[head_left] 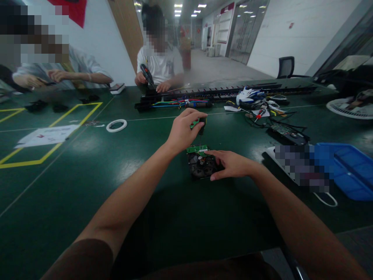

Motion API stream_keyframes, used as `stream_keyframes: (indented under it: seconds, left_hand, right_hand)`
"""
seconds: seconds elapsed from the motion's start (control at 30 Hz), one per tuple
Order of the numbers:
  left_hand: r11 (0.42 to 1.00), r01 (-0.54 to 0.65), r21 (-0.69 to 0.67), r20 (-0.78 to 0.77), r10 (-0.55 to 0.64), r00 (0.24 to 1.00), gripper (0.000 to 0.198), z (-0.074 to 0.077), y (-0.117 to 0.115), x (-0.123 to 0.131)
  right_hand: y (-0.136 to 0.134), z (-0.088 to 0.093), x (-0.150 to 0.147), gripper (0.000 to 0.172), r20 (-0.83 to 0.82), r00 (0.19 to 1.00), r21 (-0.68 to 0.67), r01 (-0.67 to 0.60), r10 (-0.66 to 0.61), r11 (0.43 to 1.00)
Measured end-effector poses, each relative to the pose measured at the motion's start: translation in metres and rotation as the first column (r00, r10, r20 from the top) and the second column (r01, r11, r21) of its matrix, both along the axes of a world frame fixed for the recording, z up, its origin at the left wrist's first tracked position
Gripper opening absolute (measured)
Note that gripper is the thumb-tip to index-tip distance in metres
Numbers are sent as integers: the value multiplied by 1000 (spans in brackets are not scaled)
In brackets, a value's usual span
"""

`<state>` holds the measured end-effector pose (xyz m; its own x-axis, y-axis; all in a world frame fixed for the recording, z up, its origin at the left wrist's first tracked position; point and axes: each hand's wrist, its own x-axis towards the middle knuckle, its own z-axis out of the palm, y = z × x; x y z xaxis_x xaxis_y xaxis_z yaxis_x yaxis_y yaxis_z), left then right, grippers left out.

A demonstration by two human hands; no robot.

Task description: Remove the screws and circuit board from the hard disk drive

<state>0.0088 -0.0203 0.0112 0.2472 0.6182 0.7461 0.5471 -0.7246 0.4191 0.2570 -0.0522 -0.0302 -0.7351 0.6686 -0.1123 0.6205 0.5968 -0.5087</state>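
Note:
My left hand (186, 126) is closed around the black and green handle of a screwdriver (202, 126), held upright with its thin shaft pointing down. Under the shaft lies a flat black device (201, 168) with a green circuit board (198, 149) along its far edge. The tip appears to meet the board, though the exact contact point is too small to make out. My right hand (233, 163) grips the device from the right, index finger on the board and thumb by the near edge; its other fingers are partly hidden.
Past my hands run long black rails (233, 91) and bundled coloured wires (177, 103). To the right are gloves (250, 95), a circuit board unit (287, 132) and a blue tray (352, 167). A tape roll (116, 125) lies left. Two people work across the table, one holding a power screwdriver (147, 74).

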Motion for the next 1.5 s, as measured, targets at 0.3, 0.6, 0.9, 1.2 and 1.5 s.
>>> stream_keyframes:
  seconds: [0.3,0.6,0.9,1.2,1.5]
  left_hand:
    - [1000,16,-23,69,-14,998,22,-6,4,0]
    - [987,71,-142,228,-37,973,31,-12,6,5]
    - [997,-2,-79,94,10,995,22,-4,7,-3]
    - [996,9,-84,113,1,994,21,-6,7,0]
    - [996,30,-85,265,-7,964,28,-20,10,8]
  right_hand:
    - [0,-2,0,113,10,1000,6,-9,9,1000]
    - [2,-5,3,122,65,997,13,-45,44,999]
    - [1,-4,2,116,37,999,6,-28,28,1000]
    - [0,-3,1,112,43,999,23,-33,32,999]
    - [0,-3,1,112,12,1000,9,-29,29,1000]
